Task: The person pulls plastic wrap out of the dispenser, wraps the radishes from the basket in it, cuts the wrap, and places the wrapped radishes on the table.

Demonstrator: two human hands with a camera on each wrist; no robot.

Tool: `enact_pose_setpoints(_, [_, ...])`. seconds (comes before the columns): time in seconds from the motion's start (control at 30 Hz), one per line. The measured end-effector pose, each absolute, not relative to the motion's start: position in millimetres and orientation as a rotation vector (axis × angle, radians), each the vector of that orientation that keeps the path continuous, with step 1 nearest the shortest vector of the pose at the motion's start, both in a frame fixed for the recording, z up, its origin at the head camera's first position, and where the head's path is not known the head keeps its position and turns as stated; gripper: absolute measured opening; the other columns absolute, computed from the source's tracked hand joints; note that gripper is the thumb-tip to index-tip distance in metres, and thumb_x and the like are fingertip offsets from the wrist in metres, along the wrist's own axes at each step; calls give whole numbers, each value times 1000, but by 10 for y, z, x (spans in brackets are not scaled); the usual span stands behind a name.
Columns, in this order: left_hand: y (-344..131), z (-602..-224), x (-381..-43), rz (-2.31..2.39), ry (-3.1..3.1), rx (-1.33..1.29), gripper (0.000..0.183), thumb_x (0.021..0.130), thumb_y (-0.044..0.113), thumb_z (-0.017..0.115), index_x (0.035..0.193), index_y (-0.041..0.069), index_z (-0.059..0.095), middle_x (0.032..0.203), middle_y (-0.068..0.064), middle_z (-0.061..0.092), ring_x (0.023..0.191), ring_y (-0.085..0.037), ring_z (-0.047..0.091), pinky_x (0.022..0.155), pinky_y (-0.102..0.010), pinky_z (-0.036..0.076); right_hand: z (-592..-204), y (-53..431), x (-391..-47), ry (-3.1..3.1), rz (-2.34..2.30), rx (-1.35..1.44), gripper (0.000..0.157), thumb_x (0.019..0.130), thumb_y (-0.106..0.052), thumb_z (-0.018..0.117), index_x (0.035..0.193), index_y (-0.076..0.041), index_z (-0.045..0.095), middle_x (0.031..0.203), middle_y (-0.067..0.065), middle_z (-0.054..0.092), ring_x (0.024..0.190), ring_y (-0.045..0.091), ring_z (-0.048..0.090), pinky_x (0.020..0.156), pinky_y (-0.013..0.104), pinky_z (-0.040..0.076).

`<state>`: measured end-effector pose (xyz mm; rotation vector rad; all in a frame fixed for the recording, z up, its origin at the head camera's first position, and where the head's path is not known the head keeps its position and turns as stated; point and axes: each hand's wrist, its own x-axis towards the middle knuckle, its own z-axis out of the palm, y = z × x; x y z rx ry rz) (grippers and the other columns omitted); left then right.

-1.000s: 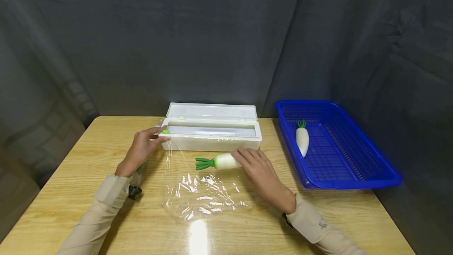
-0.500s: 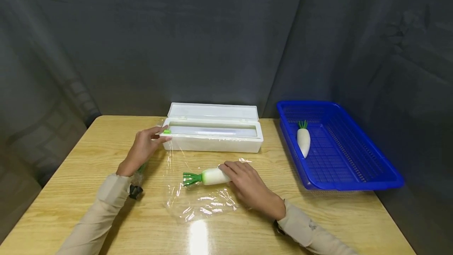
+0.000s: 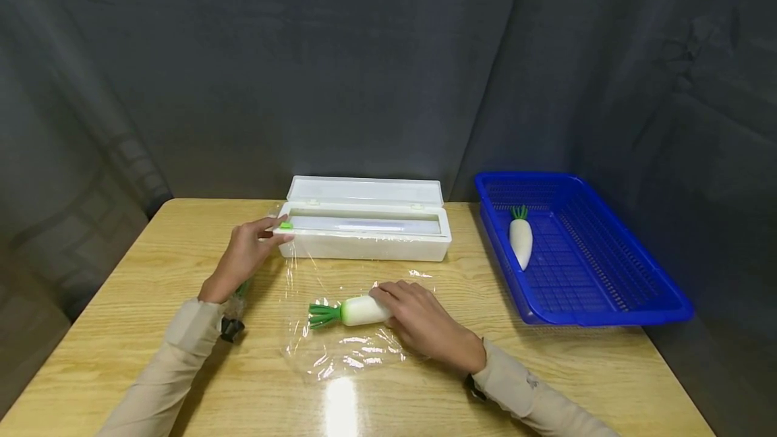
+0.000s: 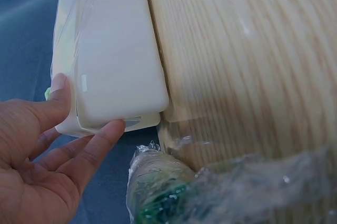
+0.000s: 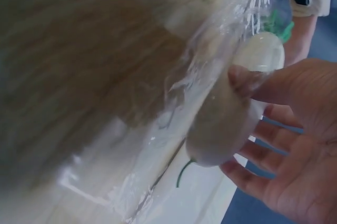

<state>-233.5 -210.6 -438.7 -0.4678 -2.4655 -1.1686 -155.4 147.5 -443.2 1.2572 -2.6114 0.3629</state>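
Observation:
My left hand (image 3: 244, 256) pinches the left end of a white cling film dispenser (image 3: 364, 248), thumb on the front and fingers at the end, close to its green slider (image 3: 285, 225). Its lid (image 3: 364, 190) stands raised, with the film roll showing inside. A sheet of clear cling film (image 3: 340, 356) runs from the dispenser down over the table. Over that sheet my right hand (image 3: 425, 326) grips a white radish (image 3: 363, 310) by its tail end, green leaves pointing left. In the right wrist view the thumb presses across the radish (image 5: 221, 124).
A blue plastic basket (image 3: 607, 317) stands at the right, with another white radish (image 3: 520, 243) inside along its left wall. Near my left wrist lies a film-wrapped radish (image 4: 158, 182) with green leaves. A dark curtain (image 3: 364, 66) hangs behind the table (image 3: 152, 248).
My right hand has brought the radish toward me and left, from just before the dispenser to the middle of the film sheet. The left hand keeps its place on the dispenser.

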Motion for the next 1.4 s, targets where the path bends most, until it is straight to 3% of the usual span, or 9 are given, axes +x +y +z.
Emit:
enact_pose_setpoints(0.13, [-2116,-4384,-2322,-1168,-2470,-465,33,95,6,76,126,-8,71,132,-25,67,99,-48,74,79,-45,62,-4434,1473,-1555,-2645,337,1298,57,87,-13,82,140,-5,61,133,13,67,116,30,67,96,48,57])
enact_pose_setpoints(0.27, [-2115,-4378,-2327,-1175,-2476,-466,33,96,7,76,125,-6,72,133,-24,67,99,-48,74,77,-26,59,-4411,1495,-1569,-2648,316,1344,55,88,-12,81,138,-5,61,130,11,67,111,27,67,93,44,58])
enact_pose_setpoints(0.37, [-2107,-4381,-2332,-1179,-2469,-470,33,95,5,76,126,-7,71,133,-24,67,101,-48,73,79,-33,62,-4388,1515,-1587,-2637,320,1384,54,88,-12,81,138,-5,61,128,11,67,110,27,67,93,43,58])
enact_pose_setpoints(0.5, [-2103,-4382,-2323,-1175,-2476,-458,35,95,5,76,127,-8,70,133,-24,67,103,-48,73,83,-56,60,-4377,1543,-1607,-2634,339,1425,54,91,-15,80,141,-7,59,124,10,66,108,25,66,91,40,57])
enact_pose_setpoints(0.83, [-2102,-4375,-2317,-1164,-2504,-433,38,97,9,76,131,-7,68,134,-25,66,102,-48,73,81,-56,60,-4393,1623,-1574,-2605,351,1482,70,92,-14,80,153,-4,47,136,16,61,121,27,61,98,44,55])
enact_pose_setpoints(1.03, [-2117,-4321,-2277,-1121,-2591,-400,45,100,15,73,139,-3,64,140,-28,61,105,-47,73,79,-55,61,-4347,1714,-1509,-2577,314,1437,69,93,-15,79,153,-5,47,139,17,59,125,30,60,100,48,55])
enact_pose_setpoints(1.27, [-2113,-4227,-2247,-1111,-2667,-394,49,103,20,70,145,-3,59,147,-32,54,108,-47,72,74,-43,60,-4318,1813,-1476,-2579,273,1412,70,91,-15,81,152,-5,48,139,15,57,122,27,59,99,45,54])
enact_pose_setpoints(1.4, [-2099,-4225,-2231,-1119,-2693,-398,51,104,20,68,147,-3,56,149,-32,52,110,-48,71,78,-48,61,-4322,1849,-1464,-2580,268,1390,67,92,-13,81,151,-6,50,140,13,57,124,27,59,99,46,55])
